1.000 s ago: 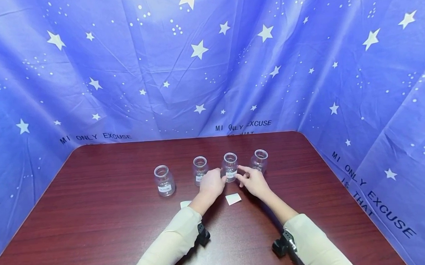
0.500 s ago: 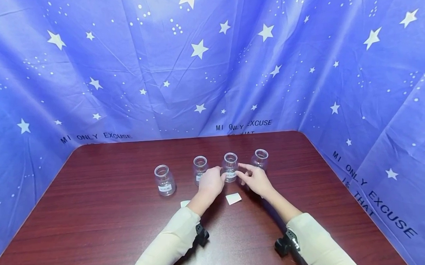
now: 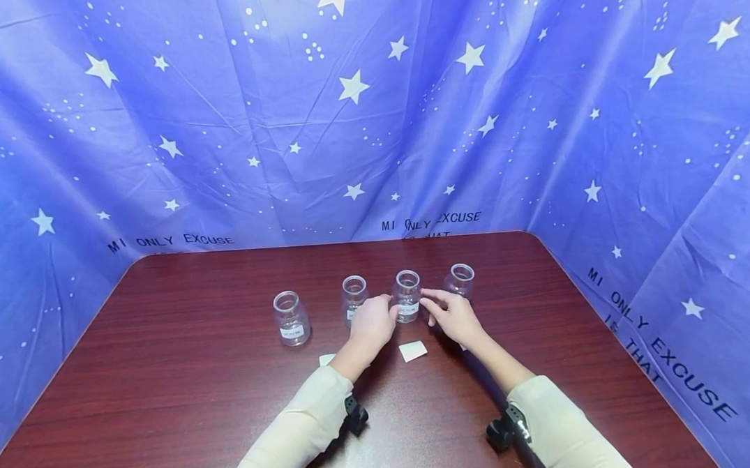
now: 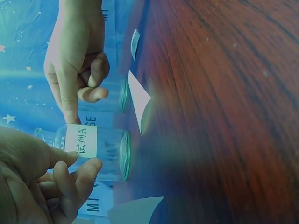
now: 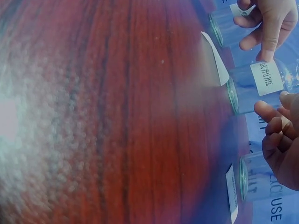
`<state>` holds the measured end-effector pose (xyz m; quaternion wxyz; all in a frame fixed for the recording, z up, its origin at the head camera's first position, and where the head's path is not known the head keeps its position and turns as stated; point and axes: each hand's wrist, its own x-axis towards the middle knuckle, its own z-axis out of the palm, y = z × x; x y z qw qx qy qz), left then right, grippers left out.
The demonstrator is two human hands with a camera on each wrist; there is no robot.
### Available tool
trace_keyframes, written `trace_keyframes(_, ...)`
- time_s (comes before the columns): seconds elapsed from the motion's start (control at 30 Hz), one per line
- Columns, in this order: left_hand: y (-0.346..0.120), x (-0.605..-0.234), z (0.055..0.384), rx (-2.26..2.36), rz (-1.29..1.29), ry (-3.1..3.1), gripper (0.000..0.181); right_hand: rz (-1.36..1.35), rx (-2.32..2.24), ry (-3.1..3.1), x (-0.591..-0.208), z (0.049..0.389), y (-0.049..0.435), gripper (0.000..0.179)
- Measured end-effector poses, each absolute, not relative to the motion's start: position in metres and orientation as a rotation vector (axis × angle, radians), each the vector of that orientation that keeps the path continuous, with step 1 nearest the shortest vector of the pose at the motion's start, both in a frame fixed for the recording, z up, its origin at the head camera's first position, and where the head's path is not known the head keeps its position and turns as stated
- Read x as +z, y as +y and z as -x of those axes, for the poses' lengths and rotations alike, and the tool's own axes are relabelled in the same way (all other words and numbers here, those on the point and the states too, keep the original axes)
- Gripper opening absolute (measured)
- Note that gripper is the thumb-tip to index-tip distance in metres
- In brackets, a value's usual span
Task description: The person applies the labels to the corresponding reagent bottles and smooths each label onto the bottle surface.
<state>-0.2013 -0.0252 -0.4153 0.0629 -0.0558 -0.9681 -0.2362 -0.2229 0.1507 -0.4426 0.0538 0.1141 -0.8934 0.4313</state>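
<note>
An upright clear glass jar (image 3: pixel 408 299) carries a white handwritten label (image 4: pixel 81 141) on its front. My left hand (image 3: pixel 374 321) holds the jar from its left side, a digit lying at the label's edge. On the other side is my right hand (image 3: pixel 457 318), its fingertips touching the jar's right edge beside the label; its lower fingers are loosely curled and hold nothing in the left wrist view. Part of both hands' fingers is hidden behind the jar. Just in front lies a curled white paper piece (image 3: pixel 413 351).
Two more labelled jars stand to the left, a far-left jar (image 3: pixel 291 320) and a jar (image 3: pixel 354 291) partly behind my left hand. Another jar (image 3: pixel 461 279) is behind my right hand. A second paper piece (image 3: pixel 327 360) lies by my left wrist. The table (image 3: pixel 186 382) is dark red wood.
My right hand has shifted slightly right, and its thumb has slid from the label's front to the jar's right edge. The left hand and jar have stayed nearly still.
</note>
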Motion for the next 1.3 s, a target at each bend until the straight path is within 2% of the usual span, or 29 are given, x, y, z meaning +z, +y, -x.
trace_keyframes(0.63,-0.026,-0.409,0.196,-0.696,0.190,-2.970,0.025,-0.405,1.237,-2.704,-0.436,0.220,0.160,0.023)
trace_keyframes(0.8,-0.020,-0.405,0.192,-0.672,0.275,-3.013,0.035,-0.417,1.238,-2.726,-0.431,0.218,0.166,0.022)
trace_keyframes(1.0,-0.008,-0.407,0.187,-0.648,0.409,-3.040,0.017,-0.432,1.184,-2.794,-0.427,0.214,0.178,0.016)
trace_keyframes(1.3,0.013,-0.414,0.184,-0.611,0.537,-3.044,0.020,-0.464,1.047,-2.874,-0.425,0.210,0.205,0.011)
